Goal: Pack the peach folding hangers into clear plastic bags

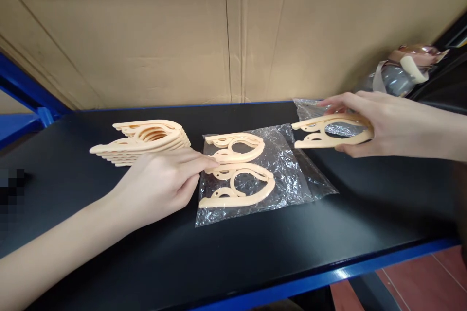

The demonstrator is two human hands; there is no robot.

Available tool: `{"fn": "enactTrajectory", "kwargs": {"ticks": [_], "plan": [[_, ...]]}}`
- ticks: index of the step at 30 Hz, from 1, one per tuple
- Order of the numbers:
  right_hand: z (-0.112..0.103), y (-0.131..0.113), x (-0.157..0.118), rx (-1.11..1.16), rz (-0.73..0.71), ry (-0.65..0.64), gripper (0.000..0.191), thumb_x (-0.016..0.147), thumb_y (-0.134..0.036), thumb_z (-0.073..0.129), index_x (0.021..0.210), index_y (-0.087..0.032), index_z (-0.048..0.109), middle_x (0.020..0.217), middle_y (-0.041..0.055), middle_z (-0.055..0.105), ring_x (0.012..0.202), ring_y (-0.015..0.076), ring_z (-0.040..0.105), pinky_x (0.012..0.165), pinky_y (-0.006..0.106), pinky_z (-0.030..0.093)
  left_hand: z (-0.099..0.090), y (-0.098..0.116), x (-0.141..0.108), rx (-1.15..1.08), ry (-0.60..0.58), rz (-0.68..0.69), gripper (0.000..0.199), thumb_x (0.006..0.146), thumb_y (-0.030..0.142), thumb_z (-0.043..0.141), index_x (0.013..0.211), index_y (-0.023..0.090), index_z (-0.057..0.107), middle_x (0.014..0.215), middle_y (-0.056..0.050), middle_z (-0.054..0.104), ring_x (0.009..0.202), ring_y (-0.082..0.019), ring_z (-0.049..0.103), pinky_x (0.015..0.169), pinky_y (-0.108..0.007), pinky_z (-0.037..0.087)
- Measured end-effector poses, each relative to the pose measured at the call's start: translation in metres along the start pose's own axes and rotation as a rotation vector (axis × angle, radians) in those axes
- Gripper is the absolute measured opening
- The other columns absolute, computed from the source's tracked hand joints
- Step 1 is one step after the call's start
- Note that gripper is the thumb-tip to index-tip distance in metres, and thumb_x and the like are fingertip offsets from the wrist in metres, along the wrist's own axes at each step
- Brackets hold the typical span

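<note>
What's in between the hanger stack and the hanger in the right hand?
In the head view, a clear bag with two hangers inside lies between them; the left hand is at its edge.

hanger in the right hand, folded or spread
Folded: the hanger in the right hand has both its arms pointing the same way.

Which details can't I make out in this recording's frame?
All in the head view:
- Stack of folded hangers: lower part partly hidden by the left hand; no sure count.
- Held hanger: grip end partly covered by the right hand.
- Dark object: pixelated and cut off by the left edge.
</note>
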State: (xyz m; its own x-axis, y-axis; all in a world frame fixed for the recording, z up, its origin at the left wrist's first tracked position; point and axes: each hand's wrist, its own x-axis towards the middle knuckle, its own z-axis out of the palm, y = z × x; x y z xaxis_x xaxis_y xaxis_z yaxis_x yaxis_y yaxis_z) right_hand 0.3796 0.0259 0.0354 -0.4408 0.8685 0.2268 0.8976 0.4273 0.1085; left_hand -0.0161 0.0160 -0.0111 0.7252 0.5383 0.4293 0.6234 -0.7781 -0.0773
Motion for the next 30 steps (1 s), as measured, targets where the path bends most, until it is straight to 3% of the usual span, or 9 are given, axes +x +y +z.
{"fn": "enactTrajectory", "kwargs": {"ticks": [5,10,14,19,24,30], "plan": [[0.006,-0.011,-0.006,0.094,-0.137,-0.093,0.071,0.073,-0.033,0.072,0.138,-0.033,0.044,0.131,0.0074,0.061,0.111,0.0309,0.062,0.086,0.040,0.053,-0.003,0.002,0.001,-0.028,-0.005,0.014,0.039,0.085,0.010,0.038,0.100,0.024,0.072,0.097,0.002,0.078,0.079,-0.019,0.073,0.064,-0.028,0.055],[0.006,-0.027,-0.004,0.223,-0.269,-0.090,0.077,0.071,-0.035,0.075,0.140,-0.035,0.040,0.134,0.0047,0.059,0.115,0.0327,0.061,0.089,0.046,0.056,-0.006,0.003,0.004,-0.067,-0.025,0.020,0.042,0.084,0.011,0.038,0.104,0.027,0.071,0.094,0.003,0.078,0.074,-0.020,0.072,0.063,-0.029,0.055],[0.010,-0.039,0.001,0.304,-0.275,-0.080,0.079,0.069,-0.033,0.076,0.139,-0.037,0.040,0.135,0.0024,0.058,0.116,0.0329,0.060,0.092,0.048,0.056,-0.005,0.002,0.004,-0.082,-0.033,0.017,0.042,0.082,0.011,0.039,0.106,0.027,0.070,0.097,0.003,0.077,0.077,-0.020,0.072,0.066,-0.028,0.055],[0.024,-0.051,0.005,0.399,-0.283,-0.152,0.090,0.071,-0.031,0.074,0.147,-0.037,0.026,0.130,0.0037,0.059,0.115,0.0297,0.060,0.094,0.045,0.053,-0.005,0.002,0.001,-0.074,-0.096,-0.007,0.043,0.085,0.011,0.037,0.109,0.025,0.070,0.100,0.000,0.077,0.078,-0.020,0.071,0.067,-0.028,0.056],[0.034,-0.061,0.009,0.484,-0.220,-0.238,0.096,0.072,-0.047,0.075,0.152,-0.033,0.023,0.131,0.0082,0.057,0.115,0.0321,0.059,0.094,0.046,0.049,-0.007,0.002,0.000,-0.052,-0.141,-0.009,0.048,0.088,0.006,0.031,0.113,0.023,0.068,0.104,0.000,0.076,0.082,-0.019,0.071,0.072,-0.027,0.054],[0.036,-0.062,0.013,0.555,-0.197,-0.311,0.095,0.074,-0.055,0.073,0.153,-0.040,0.022,0.131,0.0032,0.059,0.117,0.0298,0.058,0.095,0.045,0.047,-0.003,-0.003,-0.002,-0.033,-0.110,0.048,0.046,0.087,0.004,0.033,0.111,0.022,0.067,0.106,0.001,0.075,0.086,-0.019,0.070,0.075,-0.026,0.053]]}}
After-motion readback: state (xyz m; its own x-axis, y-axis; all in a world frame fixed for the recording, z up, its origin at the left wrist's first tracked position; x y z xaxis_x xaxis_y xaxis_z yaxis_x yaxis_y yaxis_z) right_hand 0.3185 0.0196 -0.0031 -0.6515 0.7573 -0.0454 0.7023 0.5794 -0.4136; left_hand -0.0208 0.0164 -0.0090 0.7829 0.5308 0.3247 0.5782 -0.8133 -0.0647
